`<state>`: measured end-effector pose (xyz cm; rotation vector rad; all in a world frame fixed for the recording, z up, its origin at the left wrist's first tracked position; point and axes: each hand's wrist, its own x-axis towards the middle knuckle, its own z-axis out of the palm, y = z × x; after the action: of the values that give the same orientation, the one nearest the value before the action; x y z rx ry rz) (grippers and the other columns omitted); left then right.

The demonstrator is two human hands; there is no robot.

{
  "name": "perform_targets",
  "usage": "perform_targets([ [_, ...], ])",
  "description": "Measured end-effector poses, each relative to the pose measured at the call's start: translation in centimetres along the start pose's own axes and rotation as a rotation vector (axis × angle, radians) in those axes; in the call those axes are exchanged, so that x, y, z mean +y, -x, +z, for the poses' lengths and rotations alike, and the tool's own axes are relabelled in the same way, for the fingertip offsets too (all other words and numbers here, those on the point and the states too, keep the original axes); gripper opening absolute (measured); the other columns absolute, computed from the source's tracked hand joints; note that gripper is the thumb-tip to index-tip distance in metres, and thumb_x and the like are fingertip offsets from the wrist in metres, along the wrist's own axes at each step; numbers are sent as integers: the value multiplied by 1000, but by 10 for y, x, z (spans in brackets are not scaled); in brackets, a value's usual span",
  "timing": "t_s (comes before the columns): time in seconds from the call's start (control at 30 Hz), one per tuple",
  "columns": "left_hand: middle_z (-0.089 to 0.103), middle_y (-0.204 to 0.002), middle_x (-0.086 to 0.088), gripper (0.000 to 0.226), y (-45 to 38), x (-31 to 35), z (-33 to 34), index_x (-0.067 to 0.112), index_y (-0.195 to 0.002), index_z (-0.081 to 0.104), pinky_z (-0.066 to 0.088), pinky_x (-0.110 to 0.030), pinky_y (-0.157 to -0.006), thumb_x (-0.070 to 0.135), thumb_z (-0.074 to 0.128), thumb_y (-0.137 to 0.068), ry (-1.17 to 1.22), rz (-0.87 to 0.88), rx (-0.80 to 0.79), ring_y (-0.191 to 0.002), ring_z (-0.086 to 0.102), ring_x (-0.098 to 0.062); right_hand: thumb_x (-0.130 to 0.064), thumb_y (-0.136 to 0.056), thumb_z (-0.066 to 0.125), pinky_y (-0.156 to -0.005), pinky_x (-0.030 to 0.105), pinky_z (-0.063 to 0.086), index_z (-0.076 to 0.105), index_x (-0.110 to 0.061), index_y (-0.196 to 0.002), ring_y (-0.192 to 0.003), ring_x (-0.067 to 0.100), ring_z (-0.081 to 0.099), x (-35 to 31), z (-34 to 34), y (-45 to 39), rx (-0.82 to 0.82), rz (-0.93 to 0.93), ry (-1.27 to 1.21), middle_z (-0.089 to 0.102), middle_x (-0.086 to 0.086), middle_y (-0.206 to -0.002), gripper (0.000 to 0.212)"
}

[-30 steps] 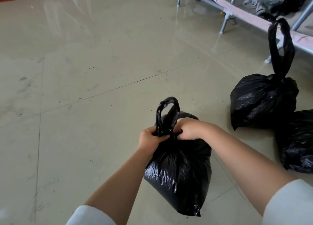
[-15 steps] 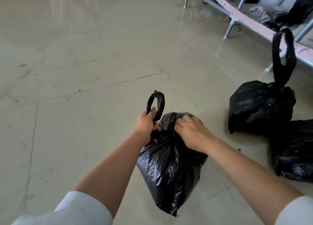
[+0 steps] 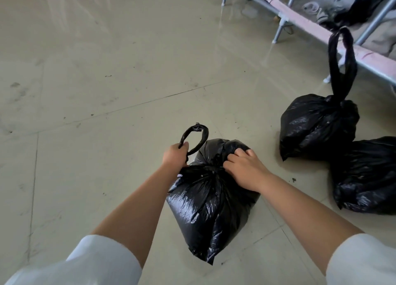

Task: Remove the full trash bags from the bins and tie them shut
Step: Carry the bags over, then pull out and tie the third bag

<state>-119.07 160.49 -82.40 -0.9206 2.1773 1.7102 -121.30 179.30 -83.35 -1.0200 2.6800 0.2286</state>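
We have a crinkled black plastic trash bag (image 3: 211,201) standing on the glossy pale tiled floor (image 3: 90,96), out of any bin, and we judge its knot half made. Our left hand (image 3: 175,155) grips the twisted black loop handle (image 3: 194,138) with curled fingers, drawn out to the left; our right hand (image 3: 243,170) pinches the gathered neck, fingers curled into the plastic. Cinching the knot looks like what remains here. To the right stands a second black bag with a tall upright tied loop (image 3: 319,124), seemingly finished, touching a third black bag (image 3: 368,175) whose top we cannot see. Beyond them runs a grey metal bed frame (image 3: 285,16); nothing blocks our hands. No bins show.
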Motion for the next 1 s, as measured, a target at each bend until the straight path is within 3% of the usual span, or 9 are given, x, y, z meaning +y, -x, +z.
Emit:
perform_targets([
  [0.17, 42, -61, -3, 29, 20, 51, -6, 16, -60, 47, 31, -23, -53, 8, 50, -88, -104, 158, -75, -56, 40, -15, -30, -92, 46, -85, 29, 37, 49, -13, -124, -106, 20, 51, 47, -24, 14, -110, 182, -469, 55, 3, -110, 37],
  [0.23, 42, -61, -8, 26, 28, 81, -1, 10, -59, 46, 29, -25, -55, 3, 46, -84, -179, 224, -4, -60, 40, -21, -24, -90, 42, -73, 27, 36, 58, -15, -88, -82, 16, 49, 72, -37, 27, -57, 230, -475, 50, -3, -83, 19],
  [0.27, 43, -59, -9, 26, 34, 97, 4, 8, -57, 45, 29, -24, -55, 2, 44, -82, -222, 225, 1, -58, 41, -22, -21, -89, 39, -66, 28, 33, 48, -17, -66, -70, 16, 44, 85, -46, 35, -58, 272, -436, 44, -4, -69, 25],
  [0.33, 44, -53, -8, 26, 48, 126, 22, 8, -53, 44, 30, -22, -51, 4, 42, -79, -326, 206, -69, -49, 40, -21, -17, -90, 39, -65, 32, 33, 31, -16, -55, -61, 19, 38, 110, -62, 54, -80, 367, -373, 36, 0, -59, 36],
  [0.5, 44, -53, -6, 26, 88, 194, 92, 7, -55, 43, 38, -23, -53, 4, 39, -81, -467, 284, -289, -46, 40, -17, -15, -91, 41, -74, 35, 42, 54, 0, -71, -87, 35, 58, 174, -109, 116, -89, 582, -266, 56, 26, -82, 28],
  [0.63, 48, -53, -7, 26, 119, 224, 154, 7, -55, 44, 39, -22, -53, 2, 39, -81, -546, 334, -448, -47, 45, -18, -16, -91, 44, -80, 28, 38, 64, -7, -85, -101, 29, 54, 218, -132, 180, -116, 705, -160, 60, 8, -93, 23],
  [0.8, 46, -21, 6, 32, 136, 235, 214, 7, -51, 48, 26, -6, -25, 5, 43, -82, -795, 442, -520, -19, 41, -2, -30, -87, 52, -98, 42, 38, 40, -17, -132, -126, 32, 40, 276, -119, 257, -261, 952, -76, 43, 12, -135, 48],
  [0.9, 53, -41, 1, 29, 134, 243, 237, 9, -52, 49, 37, -15, -39, 7, 47, -80, -920, 450, -545, -37, 47, -10, -21, -87, 52, -107, 51, 32, 28, -17, -139, -131, 33, 31, 303, -95, 296, -331, 1120, -25, 35, 14, -140, 57],
  [1.0, 51, -50, -4, 28, 135, 250, 260, 8, -50, 50, 34, -18, -42, 7, 52, -78, -950, 446, -545, -42, 39, -15, -11, -90, 44, -107, 46, 35, 36, -7, -132, -126, 35, 39, 314, -70, 317, -318, 1196, -7, 43, 21, -134, 43],
])
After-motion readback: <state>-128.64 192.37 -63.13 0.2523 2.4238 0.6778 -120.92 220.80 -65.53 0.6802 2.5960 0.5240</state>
